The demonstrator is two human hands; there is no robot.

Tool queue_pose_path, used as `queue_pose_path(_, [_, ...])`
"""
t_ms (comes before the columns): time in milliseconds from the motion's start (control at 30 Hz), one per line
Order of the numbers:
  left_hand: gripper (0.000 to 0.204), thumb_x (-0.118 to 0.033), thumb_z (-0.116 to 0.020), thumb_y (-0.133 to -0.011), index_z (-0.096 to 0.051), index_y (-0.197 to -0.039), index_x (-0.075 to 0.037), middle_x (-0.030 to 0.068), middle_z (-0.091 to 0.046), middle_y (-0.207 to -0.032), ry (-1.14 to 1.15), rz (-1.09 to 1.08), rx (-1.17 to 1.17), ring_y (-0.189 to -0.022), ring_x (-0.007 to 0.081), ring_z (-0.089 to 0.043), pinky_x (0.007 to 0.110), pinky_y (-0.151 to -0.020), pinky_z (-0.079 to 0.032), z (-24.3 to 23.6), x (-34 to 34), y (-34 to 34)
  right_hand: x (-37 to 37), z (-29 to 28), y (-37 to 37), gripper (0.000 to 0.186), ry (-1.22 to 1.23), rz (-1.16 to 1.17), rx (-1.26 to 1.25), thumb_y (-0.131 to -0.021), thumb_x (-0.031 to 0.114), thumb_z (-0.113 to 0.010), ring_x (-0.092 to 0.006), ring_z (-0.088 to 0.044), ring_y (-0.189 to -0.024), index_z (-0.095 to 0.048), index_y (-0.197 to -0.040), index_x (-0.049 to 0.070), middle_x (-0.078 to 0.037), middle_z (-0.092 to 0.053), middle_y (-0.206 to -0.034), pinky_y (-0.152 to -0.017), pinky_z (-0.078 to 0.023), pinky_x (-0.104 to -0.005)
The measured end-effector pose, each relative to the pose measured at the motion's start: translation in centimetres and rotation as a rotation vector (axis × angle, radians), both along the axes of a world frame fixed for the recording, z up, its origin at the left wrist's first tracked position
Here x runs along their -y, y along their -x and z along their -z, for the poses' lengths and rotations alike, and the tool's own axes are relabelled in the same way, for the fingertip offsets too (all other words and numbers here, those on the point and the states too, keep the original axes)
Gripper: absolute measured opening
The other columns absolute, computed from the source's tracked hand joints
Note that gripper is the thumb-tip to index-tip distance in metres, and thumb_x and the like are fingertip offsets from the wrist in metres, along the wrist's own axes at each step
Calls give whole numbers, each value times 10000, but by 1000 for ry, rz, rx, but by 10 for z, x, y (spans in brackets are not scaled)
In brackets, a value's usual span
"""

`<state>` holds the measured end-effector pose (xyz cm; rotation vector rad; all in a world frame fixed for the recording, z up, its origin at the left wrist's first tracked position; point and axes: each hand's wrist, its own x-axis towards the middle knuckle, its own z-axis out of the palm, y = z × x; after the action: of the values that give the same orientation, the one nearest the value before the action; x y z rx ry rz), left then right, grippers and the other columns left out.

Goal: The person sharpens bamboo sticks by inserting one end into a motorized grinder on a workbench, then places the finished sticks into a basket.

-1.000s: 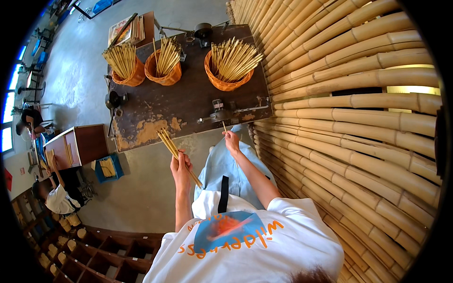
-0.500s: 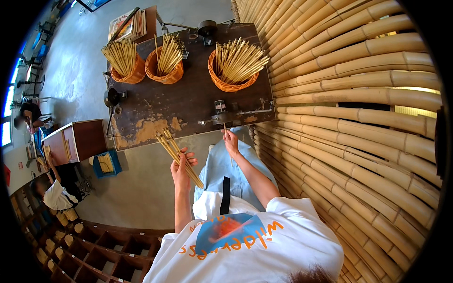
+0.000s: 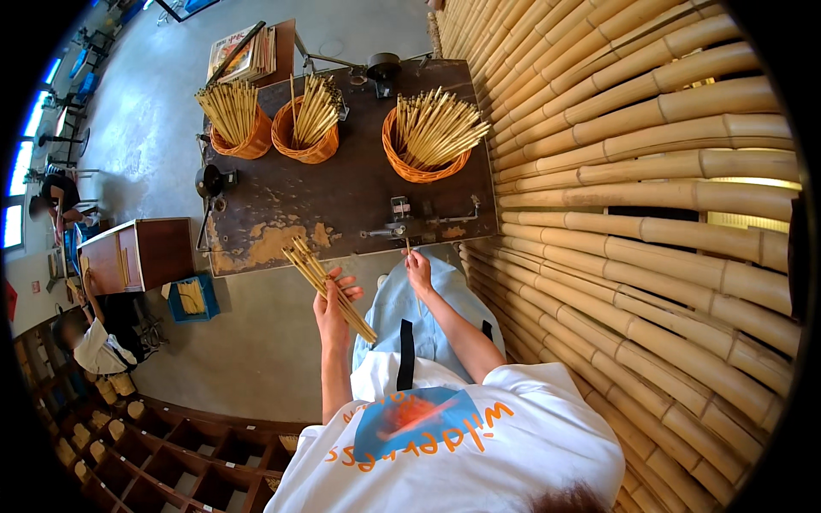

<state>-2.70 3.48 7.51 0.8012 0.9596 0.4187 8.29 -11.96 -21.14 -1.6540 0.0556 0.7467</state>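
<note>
Broadly, the bamboo wall (image 3: 667,167) fills the right side, and next to it stands the dark, worn counter (image 3: 291,201). On the counter's far half sit three wicker baskets, each packed with thin sticks: a left basket (image 3: 244,148), a middle basket (image 3: 308,154) and a right basket (image 3: 419,173). A small black tool (image 3: 399,229) is at the near edge.

The left hand (image 3: 328,315) holds a bundle of sticks (image 3: 306,265) slantwise off the counter's front; its grip is loose, thumb over the bundle, fingers spread. The right hand (image 3: 418,269) has a narrow grip on a single stick (image 3: 408,245), whose far end meets the black tool or lies just below it; I cannot tell which.

The work looks to be midway: one stick is at the tool, several are in hand, and the baskets are full. Which sticks are finished and which are left, the view does not show.

Compared with a second ago, the left fingers have uncurled from around the bundle, and less of the single stick shows between right hand and tool.
</note>
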Motion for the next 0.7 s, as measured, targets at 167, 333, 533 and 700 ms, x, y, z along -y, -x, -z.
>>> queue_pose_path(167, [366,-261,-396,-1054,-481,-1274,19,111,-638,-995,14,25,7,-790,175,-650,302,-733,-551,1,11,13,-2,-2,-3,235,49,-8,1,-1024,194,-450,-36,-401,-537,-651,-1080,86,42,-489,-696,-453,-319,-206])
queue_pose_path(333, [369,-264,-386,-1056,-478,-1272,20,112,-635,-995,34,40,-5,-791,178,-652,308,-731,-555,7,22,27,-7,-19,-2,234,17,28,-78,-1026,190,-446,-32,-395,-527,-649,-1086,90,44,-479,-686,-447,-317,-199])
queue_pose_path(533, [377,-249,-375,-1059,-473,-1275,43,132,-638,-988,50,24,-36,-800,186,-657,317,-743,-562,13,24,27,-1,-15,-4,231,19,-2,-42,-1028,183,-444,-27,-400,-538,-648,-1099,100,46,-487,-710,-454,-319,-195])
queue_pose_path(700, [356,-241,-373,-1059,-482,-1254,37,133,-637,-985,65,-18,-27,-803,192,-662,320,-741,-564,15,20,20,-1,-23,2,231,33,2,-110,-1026,198,-455,-27,-417,-540,-648,-1096,91,45,-492,-702,-453,-327,-198])
